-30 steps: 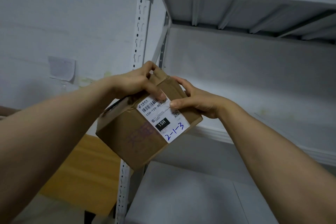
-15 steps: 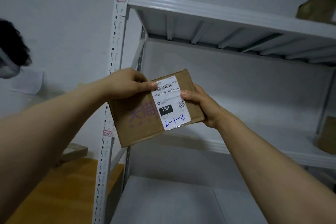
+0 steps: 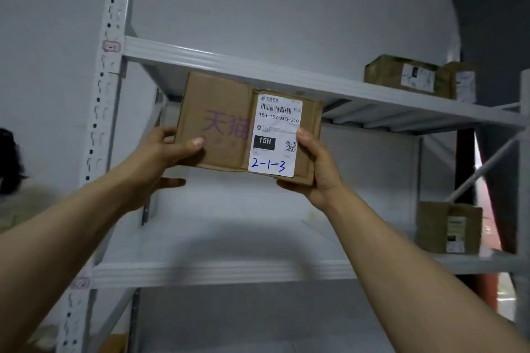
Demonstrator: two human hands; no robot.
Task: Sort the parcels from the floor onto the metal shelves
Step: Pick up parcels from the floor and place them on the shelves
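**Parcel 2-1-3 up at the top shelf, not yet set down**

The brown cardboard parcel (image 3: 226, 123) is hanging in the air in front of the shelving. Its white shipping label (image 3: 276, 135) is facing the camera, and "2-1-3" is showing in blue handwriting at the label's foot. The parcel's top edge is overlapping the front beam of the white metal upper shelf (image 3: 286, 73). It is sitting well above the white metal middle shelf (image 3: 215, 271) and is resting on neither.

The left hand (image 3: 163, 160) is taking the parcel's left end, thumb pressing on the front face and fingers curling beneath. The right hand (image 3: 318, 172) is pinching the lower right corner, thumb lying along the label's edge. Each grip is clamping the parcel.

The white perforated upright post (image 3: 110, 80) is carrying a small red-edged tag (image 3: 111, 46) at upper-shelf level, its writing too blurred to read in full. Two brown parcels (image 3: 401, 76) are sitting at the upper shelf's far right. A third brown parcel (image 3: 448, 228) is standing on the middle shelf's right end.

Judgement: the placing step is under way, with the code apparently being checked against the shelf. The next move is calling for a lift over the beam's lip and a level push onto the deck, left of the two parcels. Only after that should the hands be letting go.
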